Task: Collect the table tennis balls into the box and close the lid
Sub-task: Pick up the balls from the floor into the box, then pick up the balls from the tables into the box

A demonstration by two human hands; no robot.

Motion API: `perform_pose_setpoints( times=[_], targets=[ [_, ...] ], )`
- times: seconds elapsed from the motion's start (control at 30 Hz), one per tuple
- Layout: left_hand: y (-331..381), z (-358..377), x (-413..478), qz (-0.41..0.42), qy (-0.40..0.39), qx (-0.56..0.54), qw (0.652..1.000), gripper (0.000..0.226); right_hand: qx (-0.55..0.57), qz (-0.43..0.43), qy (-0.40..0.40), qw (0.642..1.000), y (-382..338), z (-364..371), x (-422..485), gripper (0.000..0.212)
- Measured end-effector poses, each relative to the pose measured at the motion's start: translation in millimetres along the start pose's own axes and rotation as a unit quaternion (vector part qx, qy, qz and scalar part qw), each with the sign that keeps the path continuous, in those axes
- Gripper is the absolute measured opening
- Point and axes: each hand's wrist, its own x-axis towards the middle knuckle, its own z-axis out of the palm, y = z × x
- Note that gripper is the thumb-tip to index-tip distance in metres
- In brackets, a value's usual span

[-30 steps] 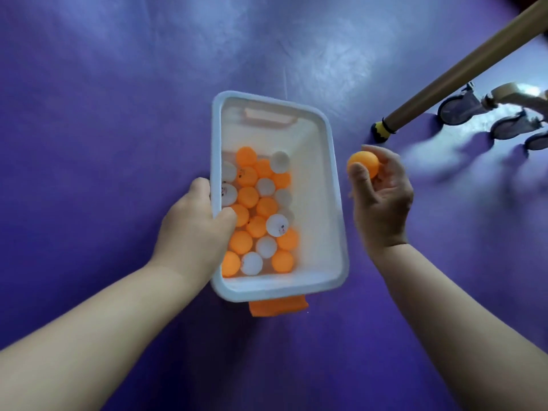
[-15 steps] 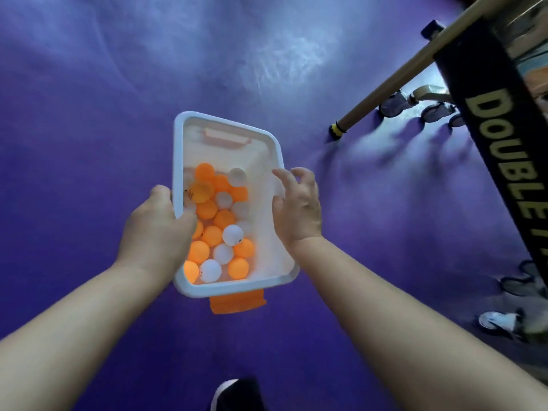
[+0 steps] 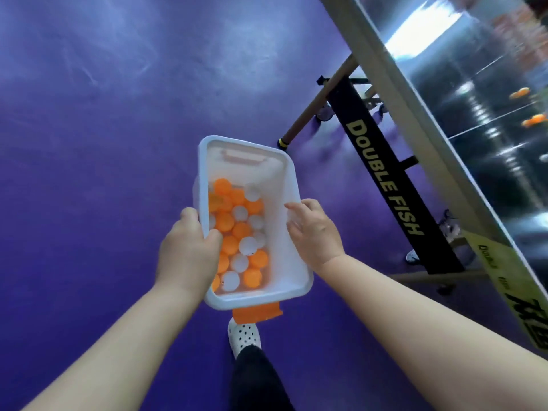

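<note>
Currently the left hand (image 3: 189,250) clamps the left rim of the white plastic box (image 3: 292,185) holding orange and white table tennis balls (image 3: 237,232); the right hand (image 3: 315,232), fingers loosely spread, touches its right rim.

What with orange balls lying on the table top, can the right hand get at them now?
Probably, with a stretch: the right hand rests open on the box, holding nothing, and nothing blocks its way to the blurred orange balls farther right.

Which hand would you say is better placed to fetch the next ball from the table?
Probably right: the right hand is open and nearer the table and its balls; the left hand grips the box.
</note>
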Motion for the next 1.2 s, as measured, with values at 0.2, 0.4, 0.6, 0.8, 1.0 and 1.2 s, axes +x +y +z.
perform_pose_setpoints(
  times=[0.2,0.4,0.6,0.8,1.0,1.2],
  targets=[
    [61.0,-56.9,-88.7,0.010,-0.054,0.013,0.998,0.012,0.055,0.075,-0.025,0.995,-20.0,-80.7,-95.2,0.046],
    [78.6,-94.2,-155.2,-0.001,-0.099,0.031,0.995,0.011,0.090,0.087,-0.011,0.992,-32.1,-117.7,-173.1,0.045],
    [81.9,-108.6,-234.0,-0.003,-0.122,0.055,0.991,0.008,0.103,0.099,-0.007,0.990,-26.2,-138.3,-256.3,0.044],
    [102.2,-125.9,-334.5,0.040,-0.140,0.090,0.985,0.010,0.127,0.112,0.017,0.985,-15.6,-175.4,-365.1,0.045],
    [121.8,-150.2,-429.6,0.059,-0.176,0.113,0.976,0.015,0.154,0.136,0.040,0.978,-15.9,-223.5,-469.4,0.049],
    [116.9,-177.8,-498.0,0.099,-0.244,0.127,0.956,0.011,0.202,0.226,0.073,0.950,-41.0,-239.3,-578.1,0.065]
  ],
)
